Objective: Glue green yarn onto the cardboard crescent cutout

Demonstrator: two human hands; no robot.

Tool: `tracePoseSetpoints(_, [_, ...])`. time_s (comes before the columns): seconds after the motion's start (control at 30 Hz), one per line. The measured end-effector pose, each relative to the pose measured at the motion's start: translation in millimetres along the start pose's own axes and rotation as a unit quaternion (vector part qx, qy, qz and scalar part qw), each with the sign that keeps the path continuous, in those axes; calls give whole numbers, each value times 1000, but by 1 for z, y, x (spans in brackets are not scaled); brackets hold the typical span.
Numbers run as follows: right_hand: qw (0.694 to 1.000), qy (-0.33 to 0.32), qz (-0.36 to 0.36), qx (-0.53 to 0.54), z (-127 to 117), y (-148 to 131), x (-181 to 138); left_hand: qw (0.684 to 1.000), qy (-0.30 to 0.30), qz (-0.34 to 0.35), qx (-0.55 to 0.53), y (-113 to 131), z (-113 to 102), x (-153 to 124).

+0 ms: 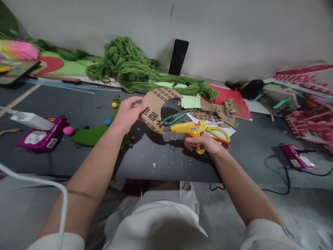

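Observation:
My left hand (pixel 131 113) pinches a brown cardboard crescent (pixel 153 107) with printed characters by its outer edge, holding it above the table. In my right hand (pixel 201 142) is a yellow hot glue gun (pixel 188 128), a small orange light glowing on its side. The gun's nozzle is at the crescent's lower tip; whether it touches I cannot tell. Scissors with yellow and red handles (pixel 218 133) lie just behind my right hand. Under my left forearm rests a green crescent (pixel 88 137) trimmed with coloured pom-poms, partly hidden by the arm.
Green yarn (pixel 130 66) is heaped along the wall beside a leaning phone (pixel 178 57). Cardboard scraps (pixel 226 114) and a red sheet (pixel 240 100) lie right of it. Purple power strips (pixel 44 133) sit at both sides, and a black cord (pixel 288 180) hangs over the front edge.

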State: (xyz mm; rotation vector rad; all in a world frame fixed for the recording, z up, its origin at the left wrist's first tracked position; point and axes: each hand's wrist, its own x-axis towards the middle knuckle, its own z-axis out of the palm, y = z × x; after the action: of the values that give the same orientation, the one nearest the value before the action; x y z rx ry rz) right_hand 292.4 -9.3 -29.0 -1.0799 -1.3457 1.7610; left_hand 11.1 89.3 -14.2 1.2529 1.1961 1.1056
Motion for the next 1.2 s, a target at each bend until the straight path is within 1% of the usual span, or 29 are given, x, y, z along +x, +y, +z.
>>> tracePoseSetpoints(0.1, [1000,4,-5,4,1,-1,0,1000,1,1,1,1,0,0])
tracePoseSetpoints(0.2, [1000,10,-4,6,2,-3,0,1000,14,-6,2,2,1,-1])
tracePoseSetpoints(0.33, [1000,-12,-8,-1,-1,-3,0,1000,13,-1,7,1,1,0])
tracePoseSetpoints(0.47, [999,-28,10,25,-3,0,-1,1000,10,6,10,-2,1,1])
tracePoseSetpoints(0.6, [998,-47,12,40,-3,3,1,1000,5,15,7,-4,1,2])
tracePoseSetpoints(0.83, [998,-40,30,33,-2,3,3,1000,0,12,-4,-2,3,0])
tracePoseSetpoints(0.97, [998,-39,37,25,-1,2,3,1000,-10,11,10,-2,3,-1])
tracePoseSetpoints(1.2, [998,-37,30,31,-1,2,6,999,-28,18,21,0,4,-3])
